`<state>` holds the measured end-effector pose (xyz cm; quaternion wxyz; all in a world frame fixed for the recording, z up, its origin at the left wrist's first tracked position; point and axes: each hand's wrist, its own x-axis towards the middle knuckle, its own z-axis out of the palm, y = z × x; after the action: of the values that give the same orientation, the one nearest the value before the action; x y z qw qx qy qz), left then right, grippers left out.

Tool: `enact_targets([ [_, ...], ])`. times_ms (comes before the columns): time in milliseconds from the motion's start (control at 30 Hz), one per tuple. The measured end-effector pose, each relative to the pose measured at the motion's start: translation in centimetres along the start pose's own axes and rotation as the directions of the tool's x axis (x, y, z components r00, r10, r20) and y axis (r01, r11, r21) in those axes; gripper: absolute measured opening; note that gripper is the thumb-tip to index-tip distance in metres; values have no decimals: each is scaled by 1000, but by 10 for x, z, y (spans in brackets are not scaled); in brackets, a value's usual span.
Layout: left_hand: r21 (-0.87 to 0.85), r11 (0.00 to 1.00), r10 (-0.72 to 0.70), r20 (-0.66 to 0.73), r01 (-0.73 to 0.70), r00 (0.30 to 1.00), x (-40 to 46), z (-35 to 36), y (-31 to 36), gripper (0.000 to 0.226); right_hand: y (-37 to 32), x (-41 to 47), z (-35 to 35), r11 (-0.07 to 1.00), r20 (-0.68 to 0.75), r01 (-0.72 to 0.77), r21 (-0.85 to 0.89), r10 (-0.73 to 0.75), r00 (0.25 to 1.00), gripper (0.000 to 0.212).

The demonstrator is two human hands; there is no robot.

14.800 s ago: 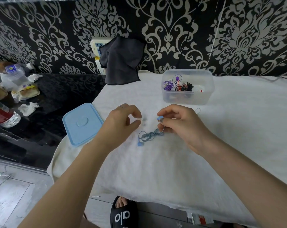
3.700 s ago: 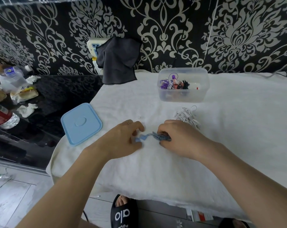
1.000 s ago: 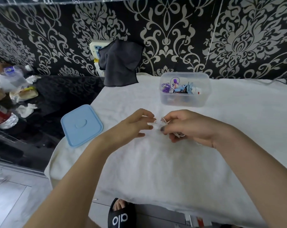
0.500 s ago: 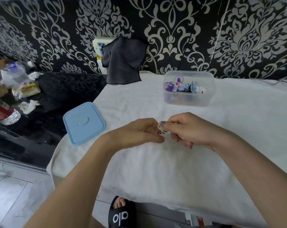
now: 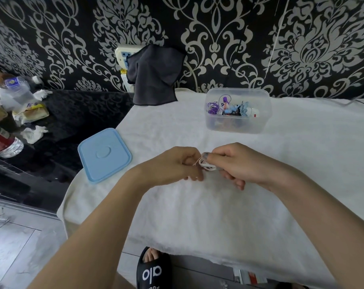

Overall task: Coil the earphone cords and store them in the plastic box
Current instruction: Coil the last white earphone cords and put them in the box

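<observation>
Both hands pinch a small white cord [image 5: 207, 164] coil between them, left hand [image 5: 176, 165] at its left end, right hand [image 5: 237, 163] thumb on top; beyond the grip sits the open box [image 5: 237, 126], and slackening either pinch could let the loops spring loose

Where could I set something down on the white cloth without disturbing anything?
Bare cloth lies between the hands and the near edge, and right of the plastic box. It is crowded where the left hand and right hand hold the white earphone cord, and by the blue lid.
</observation>
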<state>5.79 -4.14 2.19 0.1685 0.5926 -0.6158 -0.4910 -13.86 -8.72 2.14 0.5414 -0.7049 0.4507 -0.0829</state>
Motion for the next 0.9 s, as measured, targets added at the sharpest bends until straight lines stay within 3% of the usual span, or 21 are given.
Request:
enact_targets([
  [167,-58,998,-22,-91,17,996,-5,-12,-6,10,7,2,-1,981,-21,16,-192,-20,1000,35],
  [333,10,999,-36,-119,37,992,-3,-10,-13,11,11,4,13,827,-70,57,-560,-116,991,17],
  [433,61,997,-40,-127,48,991,-1,-9,-16,12,11,7,21,780,-51,93,-619,-159,986,7],
  [467,66,997,-39,-129,48,991,-1,-10,-17,13,11,8,23,776,-52,97,-623,-165,985,15],
  [567,82,996,-26,-139,38,990,-2,-11,-17,12,9,11,26,868,-111,121,-482,-198,974,39],
  [767,-20,999,-40,-166,37,985,-4,-13,-16,14,6,18,35,983,-124,183,-22,-185,975,22],
  [900,-91,994,-75,-179,60,981,-4,-18,-16,19,1,23,34,985,-165,128,116,-108,980,13],
])
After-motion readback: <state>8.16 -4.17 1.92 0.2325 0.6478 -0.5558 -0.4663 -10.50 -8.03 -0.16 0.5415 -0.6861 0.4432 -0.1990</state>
